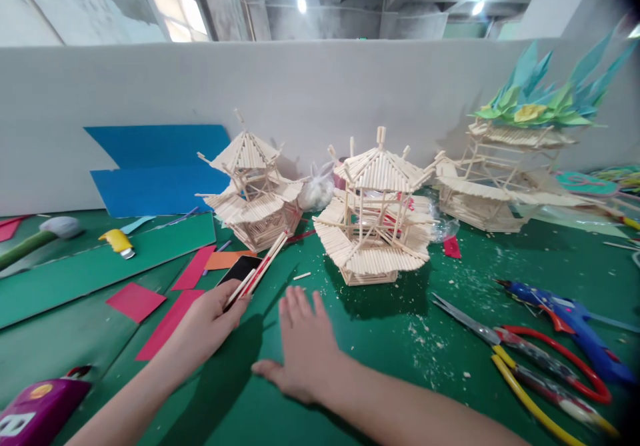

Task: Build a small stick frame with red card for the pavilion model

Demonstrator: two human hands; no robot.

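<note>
My left hand (203,323) is closed round a small bundle of thin wooden sticks (266,265), pale with a red strip among them. They point up and away, their far ends near the left stick pavilion (257,196). My right hand (309,346) is palm down over the green table, fingers stretched and thumb out, holding nothing. Whether the palm touches the tabletop I cannot tell. Just beyond its fingertips lies a short bit of stick (302,276). A second stick pavilion (376,213), with two tiers of roof, stands upright past that hand.
On the right lie scissors (475,326), yellow-handled pliers (530,393) and a blue glue gun (565,313). A third stick model (485,199) carries paper leaves. Red paper pieces (135,301), a yellow cutter (119,242) and a purple object (43,409) are on the left. A grey partition (310,86) stands behind.
</note>
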